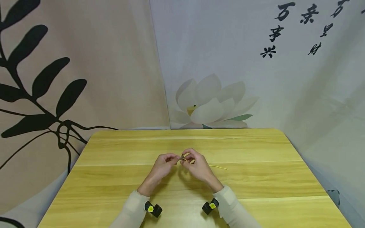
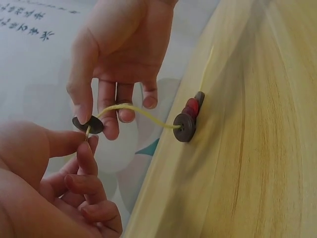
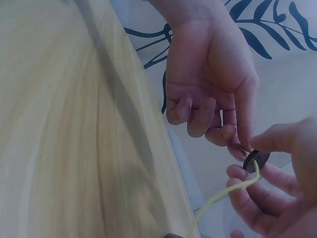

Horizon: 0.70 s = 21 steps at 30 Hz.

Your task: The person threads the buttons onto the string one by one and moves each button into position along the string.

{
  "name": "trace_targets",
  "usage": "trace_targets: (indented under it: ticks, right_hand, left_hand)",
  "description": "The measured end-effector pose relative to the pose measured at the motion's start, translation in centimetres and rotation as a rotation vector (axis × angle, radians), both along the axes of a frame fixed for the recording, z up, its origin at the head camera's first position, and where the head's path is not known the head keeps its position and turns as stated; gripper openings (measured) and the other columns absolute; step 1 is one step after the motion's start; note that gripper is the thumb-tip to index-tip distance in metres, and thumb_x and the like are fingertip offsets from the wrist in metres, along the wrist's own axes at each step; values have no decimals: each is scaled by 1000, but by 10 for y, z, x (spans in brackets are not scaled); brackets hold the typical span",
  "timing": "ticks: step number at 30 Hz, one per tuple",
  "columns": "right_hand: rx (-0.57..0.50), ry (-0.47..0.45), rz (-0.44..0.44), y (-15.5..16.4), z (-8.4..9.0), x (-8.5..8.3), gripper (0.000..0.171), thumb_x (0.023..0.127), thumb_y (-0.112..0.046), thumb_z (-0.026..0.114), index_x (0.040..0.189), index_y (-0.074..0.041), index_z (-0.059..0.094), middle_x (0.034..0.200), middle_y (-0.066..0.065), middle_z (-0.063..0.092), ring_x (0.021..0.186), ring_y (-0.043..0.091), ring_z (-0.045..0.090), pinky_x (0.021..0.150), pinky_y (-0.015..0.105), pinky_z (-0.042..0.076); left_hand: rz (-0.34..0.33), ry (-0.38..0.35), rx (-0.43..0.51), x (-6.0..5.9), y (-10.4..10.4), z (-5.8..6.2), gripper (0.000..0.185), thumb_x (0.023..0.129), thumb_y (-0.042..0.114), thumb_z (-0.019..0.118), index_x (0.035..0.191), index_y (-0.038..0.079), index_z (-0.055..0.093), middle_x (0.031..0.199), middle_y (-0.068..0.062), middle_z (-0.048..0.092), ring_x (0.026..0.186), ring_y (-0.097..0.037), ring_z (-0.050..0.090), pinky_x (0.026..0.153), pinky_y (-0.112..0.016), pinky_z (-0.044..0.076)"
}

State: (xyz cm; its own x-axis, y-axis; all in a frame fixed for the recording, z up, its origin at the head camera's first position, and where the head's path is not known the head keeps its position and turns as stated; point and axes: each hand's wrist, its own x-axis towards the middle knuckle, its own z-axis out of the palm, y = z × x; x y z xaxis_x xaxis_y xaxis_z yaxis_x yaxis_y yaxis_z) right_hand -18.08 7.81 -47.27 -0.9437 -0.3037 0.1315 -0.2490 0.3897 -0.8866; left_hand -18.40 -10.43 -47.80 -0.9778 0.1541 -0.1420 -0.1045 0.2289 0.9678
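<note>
Mid-frame, the right hand (image 2: 119,54) pinches a dark button (image 2: 88,124) while the left hand (image 2: 44,168) pinches the yellow cord (image 2: 141,112) at its hole; next, likely sliding it toward the strung buttons (image 2: 189,119).

Table (image 1: 256,177): lower half of the head view, backdrop behind it.
Left hand (image 1: 161,166): centre of frame, above the table, left of the button.
Right hand (image 1: 197,164): just right of it, fingertips meeting.
Button (image 1: 182,156): between both hands.
Cord (image 1: 219,167): on the table, right of the right hand.
Threaded buttons (image 2: 188,121): further along the cord, middle of the left wrist view.
</note>
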Motion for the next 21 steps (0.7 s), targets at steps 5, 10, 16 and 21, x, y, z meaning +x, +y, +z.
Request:
trace_targets:
  ticks: [5, 10, 16, 21]
  right_hand:
    - [-7, -2, 0, 1, 0, -1, 23, 93, -16, 68, 115, -13, 62, 96, 2, 72, 85, 15, 62, 74, 32, 52]
    - [-11, -1, -1, 1, -1, -3, 24, 92, -13, 69, 115, -13, 62, 97, 3, 73, 85, 15, 62, 75, 34, 53]
    - [-18, -13, 0, 2, -1, -5, 26, 91, -12, 69, 115, -12, 62, 97, 4, 73, 85, 15, 62, 71, 29, 53]
    - [-24, -21, 5, 3, -2, -3, 26, 91, -12, 69, 116, -10, 61, 97, 5, 73, 86, 16, 61, 70, 28, 52]
  left_hand:
    - [-2, -15, 0, 0, 0, 1, 22, 98, 25, 63, 102, 6, 72, 98, -9, 64, 93, -25, 55, 73, -31, 40]
    - [-28, -23, 0, -1, -2, 1, 18, 97, 23, 64, 101, 8, 73, 101, -10, 66, 93, -21, 56, 74, -32, 41]
    - [-35, -7, -12, -1, -3, 4, 15, 97, 20, 63, 100, 8, 73, 104, -11, 67, 93, -18, 57, 77, -34, 43]
    - [-42, -3, -9, 0, -5, 2, 15, 97, 20, 64, 99, 8, 73, 103, -13, 67, 90, -18, 56, 75, -33, 41]
